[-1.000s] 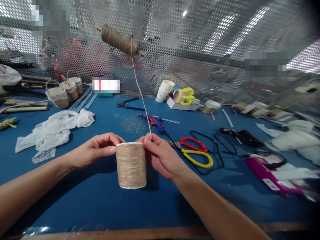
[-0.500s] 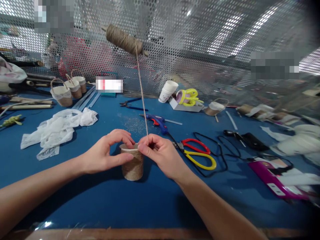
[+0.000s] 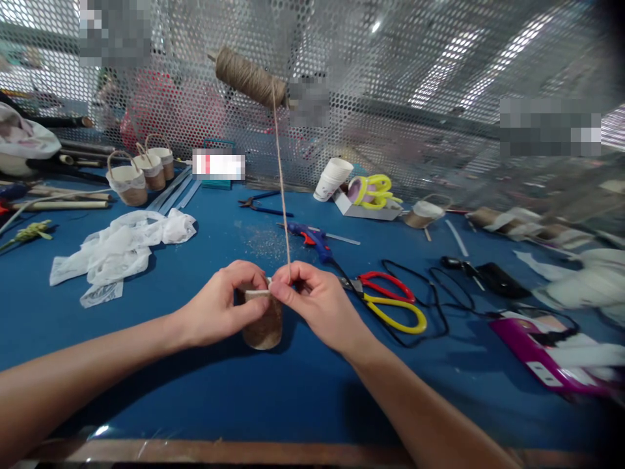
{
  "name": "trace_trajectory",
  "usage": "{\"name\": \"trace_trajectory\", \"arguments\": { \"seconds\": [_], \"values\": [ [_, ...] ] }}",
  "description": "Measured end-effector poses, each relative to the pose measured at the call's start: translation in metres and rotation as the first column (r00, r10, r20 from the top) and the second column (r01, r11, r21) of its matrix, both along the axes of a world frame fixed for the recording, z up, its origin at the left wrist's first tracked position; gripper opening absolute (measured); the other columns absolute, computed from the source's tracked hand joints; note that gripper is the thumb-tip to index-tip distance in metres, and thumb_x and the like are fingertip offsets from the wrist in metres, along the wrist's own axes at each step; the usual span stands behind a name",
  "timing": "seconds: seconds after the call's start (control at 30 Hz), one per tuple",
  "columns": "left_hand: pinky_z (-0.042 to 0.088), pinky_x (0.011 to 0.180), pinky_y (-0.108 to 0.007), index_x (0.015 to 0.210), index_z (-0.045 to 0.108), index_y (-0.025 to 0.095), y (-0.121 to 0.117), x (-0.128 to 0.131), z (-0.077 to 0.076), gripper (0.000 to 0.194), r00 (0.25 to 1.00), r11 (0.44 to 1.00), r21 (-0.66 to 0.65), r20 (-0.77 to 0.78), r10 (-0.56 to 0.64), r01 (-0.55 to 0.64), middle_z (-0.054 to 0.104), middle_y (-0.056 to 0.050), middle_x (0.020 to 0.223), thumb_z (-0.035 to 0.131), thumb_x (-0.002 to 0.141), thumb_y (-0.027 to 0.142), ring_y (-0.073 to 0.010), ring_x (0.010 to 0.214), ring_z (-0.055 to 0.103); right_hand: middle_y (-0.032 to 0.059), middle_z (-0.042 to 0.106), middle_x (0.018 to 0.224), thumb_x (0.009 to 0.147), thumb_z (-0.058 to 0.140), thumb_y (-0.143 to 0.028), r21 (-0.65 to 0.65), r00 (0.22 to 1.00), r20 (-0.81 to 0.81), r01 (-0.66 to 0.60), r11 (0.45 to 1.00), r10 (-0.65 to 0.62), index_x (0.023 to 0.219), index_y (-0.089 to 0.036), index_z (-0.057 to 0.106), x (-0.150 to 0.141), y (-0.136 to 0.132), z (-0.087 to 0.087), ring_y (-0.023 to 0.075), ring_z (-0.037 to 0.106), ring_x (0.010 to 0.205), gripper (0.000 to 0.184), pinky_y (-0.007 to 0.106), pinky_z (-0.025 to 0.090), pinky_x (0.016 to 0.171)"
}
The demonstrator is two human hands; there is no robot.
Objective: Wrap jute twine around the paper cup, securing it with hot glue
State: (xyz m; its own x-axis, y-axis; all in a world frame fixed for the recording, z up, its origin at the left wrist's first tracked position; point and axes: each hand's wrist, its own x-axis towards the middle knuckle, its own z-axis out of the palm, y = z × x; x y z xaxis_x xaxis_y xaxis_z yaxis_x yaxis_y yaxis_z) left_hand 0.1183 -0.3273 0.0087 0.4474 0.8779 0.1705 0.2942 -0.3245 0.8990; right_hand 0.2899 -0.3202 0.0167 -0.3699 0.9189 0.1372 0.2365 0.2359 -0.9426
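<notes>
A small brown, burlap-like cup with a white inside stands upright on the blue table in front of me. My left hand grips its rim, thumb outside and fingertips inside. At the rim's right side, my right hand pinches the twine, with its fingertips touching the cup. The twine runs taut up to a spool mounted at the mesh wall. The twine's end and part of the rim are hidden by my fingers.
Scissors with red and yellow handles and a blue glue gun with a black cord lie right of my hands. Pliers are farther back. White lace and small handled baskets are left; a purple power strip is right.
My left hand has moved right along the cup and its fingers have closed on the rim, nearer my right hand. My right hand keeps its pinch on the twine. The view has shifted slightly.
</notes>
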Motion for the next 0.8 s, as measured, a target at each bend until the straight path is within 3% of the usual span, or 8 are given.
{"name": "trace_trajectory", "arguments": {
  "seconds": [0.5,0.63,0.73,0.8],
  "values": [
    [0.040,0.078,-0.034,0.066,0.045,0.017,-0.001,0.000,-0.001,0.010,0.997,0.997,-0.074,0.079,-0.020,0.026,0.055,-0.004,0.081,0.047,0.075,0.021,-0.0181,0.082,0.050,-0.0007,0.055,0.071,0.076,0.060,-0.030,-0.015,0.999,-0.043,-0.033,0.999,0.032,0.066,-0.019,0.052,-0.001,-0.001,0.000,0.0120,0.050,0.069,0.017,0.028,0.040,0.068],
    [0.040,0.078,-0.034,0.066,0.044,0.017,-0.002,-0.001,-0.001,0.012,0.993,0.991,-0.116,0.110,-0.047,0.060,0.054,-0.004,0.078,0.048,0.075,0.022,-0.0179,0.081,0.049,0.0008,0.061,0.083,0.072,0.062,-0.024,-0.195,0.975,-0.220,-0.006,0.981,-0.038,0.067,-0.018,0.055,-0.002,0.013,0.002,0.0099,0.052,0.073,0.010,0.024,0.040,0.068],
    [0.038,0.080,-0.036,0.064,0.044,0.017,-0.002,-0.002,-0.002,0.014,0.987,0.983,-0.164,0.154,-0.052,0.077,0.056,-0.006,0.084,0.050,0.075,0.024,-0.0206,0.087,0.050,0.0012,0.064,0.075,0.070,0.062,-0.021,-0.383,0.929,-0.346,-0.016,0.923,-0.128,0.065,-0.017,0.053,-0.003,0.039,0.009,0.0066,0.048,0.057,0.011,0.020,0.035,0.051],
    [0.038,0.078,-0.034,0.063,0.043,0.016,-0.001,-0.003,-0.003,0.016,0.981,0.972,-0.223,0.189,-0.033,0.075,0.056,-0.006,0.086,0.051,0.074,0.025,-0.0210,0.089,0.050,0.0005,0.063,0.067,0.069,0.061,-0.018,-0.442,0.903,-0.396,-0.030,0.897,-0.165,0.065,-0.017,0.051,-0.005,0.061,0.018,0.0054,0.043,0.047,0.010,0.019,0.029,0.043]
  ]
}}
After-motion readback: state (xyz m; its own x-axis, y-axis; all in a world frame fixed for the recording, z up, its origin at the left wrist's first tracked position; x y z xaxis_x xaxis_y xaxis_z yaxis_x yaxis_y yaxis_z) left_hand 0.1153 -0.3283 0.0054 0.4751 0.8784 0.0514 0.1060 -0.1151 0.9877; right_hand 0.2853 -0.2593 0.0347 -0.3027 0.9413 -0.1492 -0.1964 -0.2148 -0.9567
